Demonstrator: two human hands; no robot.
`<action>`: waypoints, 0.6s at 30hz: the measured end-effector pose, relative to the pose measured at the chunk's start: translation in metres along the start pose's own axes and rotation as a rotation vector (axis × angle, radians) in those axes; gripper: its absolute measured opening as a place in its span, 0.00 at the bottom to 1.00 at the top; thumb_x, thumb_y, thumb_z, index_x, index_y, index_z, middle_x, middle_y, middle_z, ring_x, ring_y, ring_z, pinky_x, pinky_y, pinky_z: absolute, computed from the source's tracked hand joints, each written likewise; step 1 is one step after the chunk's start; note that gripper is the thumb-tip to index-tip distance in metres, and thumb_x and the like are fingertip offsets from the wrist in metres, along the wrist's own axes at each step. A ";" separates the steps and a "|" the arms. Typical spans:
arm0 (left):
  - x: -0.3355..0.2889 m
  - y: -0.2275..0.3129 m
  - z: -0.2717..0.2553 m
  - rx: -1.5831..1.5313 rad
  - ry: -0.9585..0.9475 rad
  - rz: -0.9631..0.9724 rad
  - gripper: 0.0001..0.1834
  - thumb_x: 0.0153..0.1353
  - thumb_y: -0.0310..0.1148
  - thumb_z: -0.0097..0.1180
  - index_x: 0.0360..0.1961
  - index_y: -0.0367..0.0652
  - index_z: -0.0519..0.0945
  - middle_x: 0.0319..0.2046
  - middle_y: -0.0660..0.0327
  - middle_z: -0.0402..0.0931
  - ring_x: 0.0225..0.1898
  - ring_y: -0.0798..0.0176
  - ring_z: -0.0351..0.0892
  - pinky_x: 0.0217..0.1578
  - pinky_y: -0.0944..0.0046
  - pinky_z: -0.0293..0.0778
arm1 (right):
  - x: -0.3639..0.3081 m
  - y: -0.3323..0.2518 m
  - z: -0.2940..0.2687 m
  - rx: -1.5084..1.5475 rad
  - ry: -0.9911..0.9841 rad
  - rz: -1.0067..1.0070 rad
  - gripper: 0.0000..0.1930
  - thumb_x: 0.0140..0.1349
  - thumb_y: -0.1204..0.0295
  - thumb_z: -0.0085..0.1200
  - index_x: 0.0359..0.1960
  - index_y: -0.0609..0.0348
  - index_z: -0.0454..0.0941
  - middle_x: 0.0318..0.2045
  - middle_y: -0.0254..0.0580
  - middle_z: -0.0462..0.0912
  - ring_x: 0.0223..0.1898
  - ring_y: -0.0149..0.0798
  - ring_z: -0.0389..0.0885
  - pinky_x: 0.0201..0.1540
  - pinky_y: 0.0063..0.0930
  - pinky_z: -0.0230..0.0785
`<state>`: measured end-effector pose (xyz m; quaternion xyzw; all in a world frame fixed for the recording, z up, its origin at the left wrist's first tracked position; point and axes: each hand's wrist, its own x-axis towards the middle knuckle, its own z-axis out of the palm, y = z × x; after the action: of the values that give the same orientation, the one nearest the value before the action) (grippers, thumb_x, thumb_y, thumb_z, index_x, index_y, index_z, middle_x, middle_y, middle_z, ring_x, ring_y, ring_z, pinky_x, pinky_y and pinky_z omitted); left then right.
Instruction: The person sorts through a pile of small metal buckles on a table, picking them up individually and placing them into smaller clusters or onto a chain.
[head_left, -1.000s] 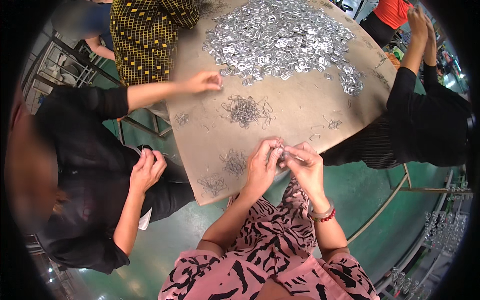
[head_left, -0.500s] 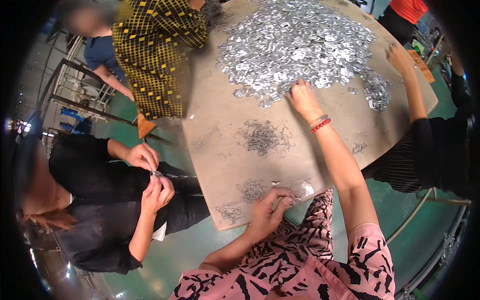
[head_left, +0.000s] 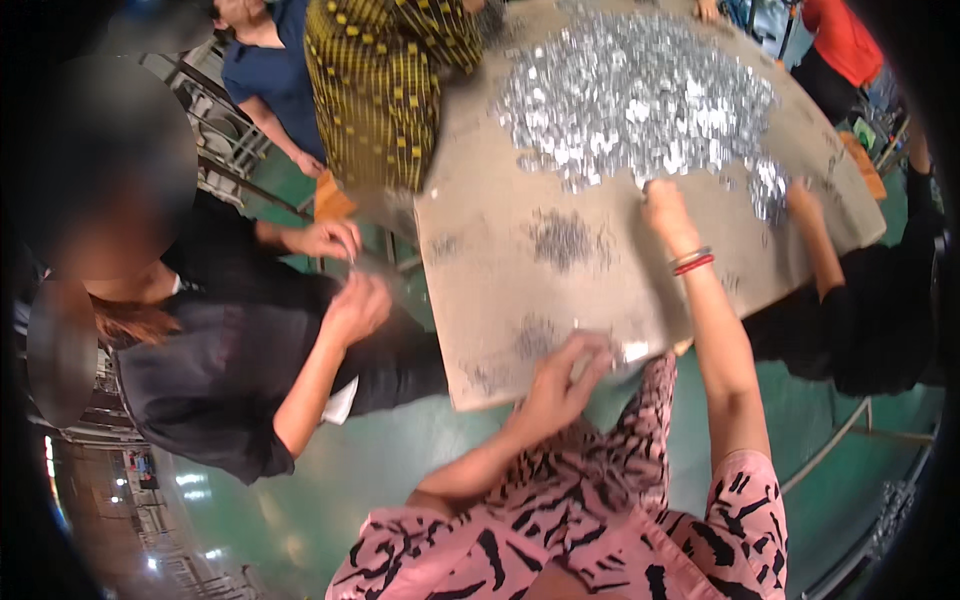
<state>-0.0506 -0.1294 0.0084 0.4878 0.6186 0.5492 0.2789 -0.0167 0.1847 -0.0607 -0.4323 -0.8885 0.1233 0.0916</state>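
My right hand (head_left: 670, 215), with a red bead bracelet and a pale bangle at the wrist, is over the table just at the near edge of a big heap of small shiny metal buckle-like pieces (head_left: 640, 95). Its fingers are closed; what they hold is too blurred to name. At the table's near edge is my left hand (head_left: 568, 380), its thumb and fingers pinched together, anything between them smeared. Beside its fingertips lies a shiny, clear-looking patch (head_left: 636, 350). A tangle of thin dark wire pieces (head_left: 562, 238) lies left of my right hand, with a smaller tangle (head_left: 535, 335) closer to me.
On the left, a person in black (head_left: 230, 360) holds both hands together off the table. A person in yellow-and-black checks (head_left: 375, 95) stands at the far left edge. At right, another person's hand (head_left: 803, 200) touches a small side heap of metal pieces (head_left: 768, 188).
The view has shifted, so the table sits further right and higher. My right hand has drawn slightly back from the heap. The co-worker's hand at right has come down to the side heap.
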 end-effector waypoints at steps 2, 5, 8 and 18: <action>0.005 0.004 0.000 0.013 -0.042 0.034 0.08 0.61 0.29 0.52 0.39 0.37 0.74 0.33 0.55 0.77 0.35 0.65 0.77 0.36 0.68 0.71 | -0.063 0.005 -0.012 0.180 -0.023 0.038 0.10 0.55 0.80 0.47 0.39 0.62 0.77 0.36 0.54 0.81 0.39 0.52 0.81 0.41 0.39 0.74; -0.001 -0.002 0.003 -0.017 -0.085 0.003 0.08 0.61 0.29 0.52 0.38 0.36 0.74 0.33 0.57 0.77 0.36 0.66 0.77 0.37 0.68 0.71 | -0.134 -0.011 -0.029 0.732 0.117 0.007 0.11 0.55 0.82 0.47 0.40 0.65 0.75 0.33 0.50 0.81 0.34 0.43 0.82 0.37 0.33 0.74; -0.005 -0.010 0.019 0.009 -0.150 0.015 0.07 0.61 0.29 0.52 0.37 0.36 0.74 0.32 0.58 0.77 0.35 0.68 0.77 0.36 0.69 0.72 | -0.204 -0.025 -0.039 1.293 0.078 0.261 0.10 0.54 0.84 0.50 0.39 0.68 0.72 0.29 0.43 0.79 0.30 0.33 0.81 0.33 0.22 0.72; -0.002 -0.002 0.045 0.138 -0.245 0.140 0.08 0.60 0.28 0.53 0.38 0.35 0.74 0.32 0.55 0.78 0.35 0.64 0.78 0.37 0.66 0.72 | -0.273 -0.060 -0.076 1.410 0.433 0.298 0.07 0.52 0.86 0.56 0.34 0.68 0.79 0.28 0.37 0.80 0.24 0.25 0.75 0.29 0.15 0.69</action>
<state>-0.0105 -0.1124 -0.0049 0.6112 0.5806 0.4599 0.2791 0.1250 -0.0564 0.0148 -0.4014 -0.4931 0.5866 0.5016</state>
